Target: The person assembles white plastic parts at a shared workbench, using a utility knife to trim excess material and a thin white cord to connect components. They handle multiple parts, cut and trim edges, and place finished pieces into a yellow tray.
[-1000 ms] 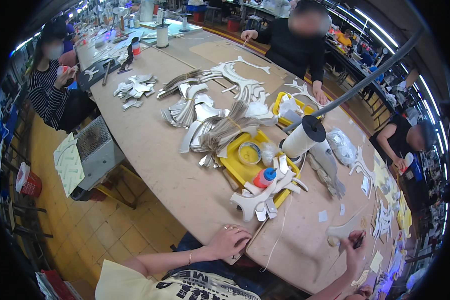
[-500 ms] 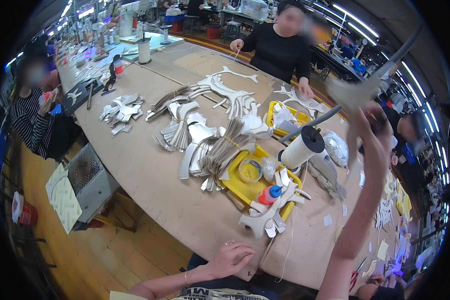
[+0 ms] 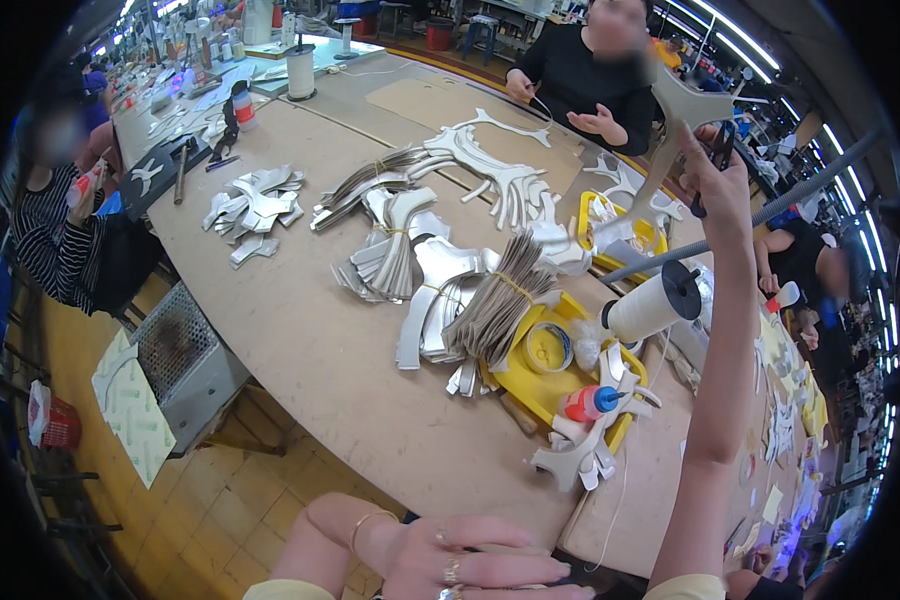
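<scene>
My right hand (image 3: pixel 715 190) is raised at the upper right, closed on a white, branched flat piece (image 3: pixel 685 105) with curved arms. A dark looped tool (image 3: pixel 722 150), perhaps small scissors, is in the same hand. My left hand (image 3: pixel 470 555) is low at the near table edge, fingers stretched out, rings on them, nothing held. Ahead of it on the table is a yellow tray (image 3: pixel 530 385) with a round tub (image 3: pixel 547 347), a red bottle with a blue cap (image 3: pixel 590 403) and white cut pieces (image 3: pixel 570 462).
Banded stacks of cut pieces (image 3: pixel 500 300) cover the middle of the table. A white thread spool (image 3: pixel 650 305) and a grey flexible hose (image 3: pixel 760 215) stand near my right arm. A person in black (image 3: pixel 570 75) sits opposite; another in stripes (image 3: pixel 50 230) is at left.
My left hand has come nearer, its fingers stretching out. The white piece in my right hand has tilted and now shows sharply. The whole view has shifted, moving the table rightward.
</scene>
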### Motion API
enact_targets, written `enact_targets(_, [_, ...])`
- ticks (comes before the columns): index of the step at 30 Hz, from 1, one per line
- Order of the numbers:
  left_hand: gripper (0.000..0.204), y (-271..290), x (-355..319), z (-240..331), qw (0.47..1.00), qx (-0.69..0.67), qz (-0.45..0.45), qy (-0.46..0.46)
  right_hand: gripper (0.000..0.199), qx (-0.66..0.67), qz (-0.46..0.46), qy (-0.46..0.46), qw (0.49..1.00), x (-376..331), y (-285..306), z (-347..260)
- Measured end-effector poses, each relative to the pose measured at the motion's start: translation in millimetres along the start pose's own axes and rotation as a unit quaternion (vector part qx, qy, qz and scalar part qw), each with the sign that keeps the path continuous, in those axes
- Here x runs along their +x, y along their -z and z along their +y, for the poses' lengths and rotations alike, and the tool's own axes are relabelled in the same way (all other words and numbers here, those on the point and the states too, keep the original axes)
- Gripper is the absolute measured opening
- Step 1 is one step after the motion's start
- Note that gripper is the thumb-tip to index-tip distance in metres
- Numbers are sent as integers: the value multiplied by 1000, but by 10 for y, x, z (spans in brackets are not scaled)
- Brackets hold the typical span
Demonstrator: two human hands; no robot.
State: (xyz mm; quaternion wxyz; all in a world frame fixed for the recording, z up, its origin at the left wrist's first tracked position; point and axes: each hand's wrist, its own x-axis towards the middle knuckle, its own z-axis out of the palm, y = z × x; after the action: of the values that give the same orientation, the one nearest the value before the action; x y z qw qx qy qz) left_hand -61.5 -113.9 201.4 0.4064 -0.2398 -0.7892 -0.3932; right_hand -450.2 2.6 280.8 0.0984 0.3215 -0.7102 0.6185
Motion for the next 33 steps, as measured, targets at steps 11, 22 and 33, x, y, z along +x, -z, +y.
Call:
enact_targets(11, [23, 375, -436, -41, 994, 97, -25, 33, 27, -175, -2, -136, 975, 940, 75, 1332])
enact_targets(22, [22, -572, -1724, -836, 905, 234, -13, 356, 27, -406, 66, -242, 879, 881, -259, 2873])
enact_targets(33, [24, -755, -2099, -893, 917, 254, 70, 299, 64, -442, -326, -5, 836, 1029, -1800, 2751])
